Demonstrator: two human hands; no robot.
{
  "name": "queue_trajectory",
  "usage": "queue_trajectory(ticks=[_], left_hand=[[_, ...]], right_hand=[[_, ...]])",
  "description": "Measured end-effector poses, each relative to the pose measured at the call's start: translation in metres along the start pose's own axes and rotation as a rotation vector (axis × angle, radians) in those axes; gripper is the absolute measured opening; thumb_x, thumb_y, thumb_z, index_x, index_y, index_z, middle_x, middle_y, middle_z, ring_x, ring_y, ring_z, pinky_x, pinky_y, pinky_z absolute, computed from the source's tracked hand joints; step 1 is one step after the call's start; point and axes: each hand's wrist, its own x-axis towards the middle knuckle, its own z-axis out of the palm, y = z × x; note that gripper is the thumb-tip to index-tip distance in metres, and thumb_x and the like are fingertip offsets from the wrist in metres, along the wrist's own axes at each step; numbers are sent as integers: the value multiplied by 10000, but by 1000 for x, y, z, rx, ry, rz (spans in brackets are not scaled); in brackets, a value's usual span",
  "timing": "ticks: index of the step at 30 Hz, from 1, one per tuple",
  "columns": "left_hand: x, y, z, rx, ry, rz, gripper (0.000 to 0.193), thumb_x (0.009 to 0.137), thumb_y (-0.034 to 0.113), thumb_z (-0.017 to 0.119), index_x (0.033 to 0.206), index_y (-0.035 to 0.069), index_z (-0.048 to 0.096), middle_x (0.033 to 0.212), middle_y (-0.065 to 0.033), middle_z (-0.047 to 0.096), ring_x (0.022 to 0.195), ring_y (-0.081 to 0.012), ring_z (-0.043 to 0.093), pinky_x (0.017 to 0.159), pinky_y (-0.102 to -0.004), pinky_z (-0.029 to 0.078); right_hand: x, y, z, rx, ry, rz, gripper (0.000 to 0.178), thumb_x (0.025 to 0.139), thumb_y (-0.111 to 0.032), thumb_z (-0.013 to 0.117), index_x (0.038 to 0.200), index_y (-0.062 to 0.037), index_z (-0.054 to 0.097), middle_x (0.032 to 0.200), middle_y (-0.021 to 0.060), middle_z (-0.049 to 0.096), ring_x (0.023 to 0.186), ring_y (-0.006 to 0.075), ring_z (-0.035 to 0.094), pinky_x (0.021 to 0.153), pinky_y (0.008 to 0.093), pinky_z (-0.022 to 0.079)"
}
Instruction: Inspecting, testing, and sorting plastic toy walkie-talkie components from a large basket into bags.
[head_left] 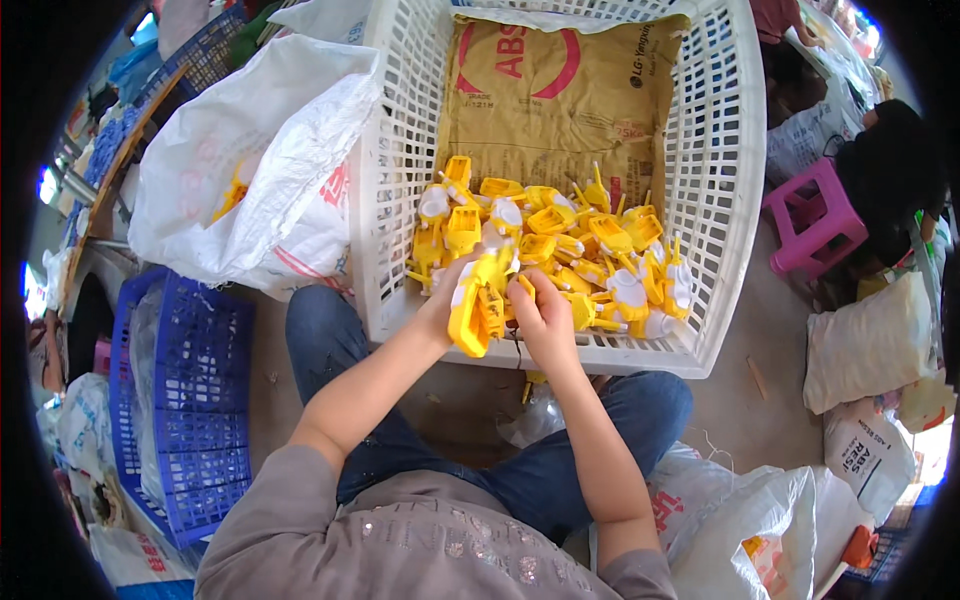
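Observation:
Over the near edge of a white plastic crate (pixel 735 260), my left hand (pixel 440 298) is closed around a yellow-and-white plastic toy part (pixel 474 318). The part has a hollow, boxy yellow end that points down toward me. Close on its right, my right hand (pixel 548 322) is closed in a pinch, with a bit of yellow showing at the fingertips. What exactly it grips is too small and blurred to make out. Beyond both hands lies a heap of similar yellow-and-white parts (pixel 610 235), some with thin yellow stems.
A brown printed sack (pixel 560 110) lines the crate's far side. To the left are a white woven sack (pixel 250 160) and a blue crate (pixel 205 400). At right, a pink stool (pixel 815 220) stands near a seated person. An open white bag (pixel 740 520) lies at lower right.

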Motion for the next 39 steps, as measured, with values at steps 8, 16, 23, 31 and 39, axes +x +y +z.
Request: queue_trajectory(ticks=[8,16,23,31,39], left_hand=[[-17,6,34,22,116,65,575,862,539,444,1180,59,451,1068,-99,543,927,-231,568,772,-414,492],[-15,10,20,41,143,25,361,844,238,584,1138,50,493,1005,-81,592,857,-178,607,729,-302,520],[-18,5,22,190,194,-26,327,848,257,568,1100,55,517,959,-77,594,820,-160,594,704,-283,504],[-21,-14,38,59,318,10,312,870,294,495,1097,80,494,959,-45,577,860,-157,579,761,-298,478],[-25,-30,30,26,370,241,322,893,319,453,1121,94,485,1025,-63,562,932,-177,569,796,-325,478]], right_hand=[[0,6,-4,-126,82,-68,181,812,-217,572,831,-42,530,680,135,588,614,296,578,558,344,446],[-8,-3,8,-339,25,-312,143,837,-189,536,817,-49,516,624,139,551,582,308,563,551,349,432],[-11,0,17,-437,180,-259,122,839,-179,535,816,-60,526,596,151,551,560,332,563,508,384,422],[-1,12,18,-665,348,-418,118,813,-153,567,758,-67,506,539,119,532,479,294,546,429,367,391],[2,15,18,-603,305,-452,124,821,-161,557,764,-65,505,537,132,529,486,308,544,441,376,399]])
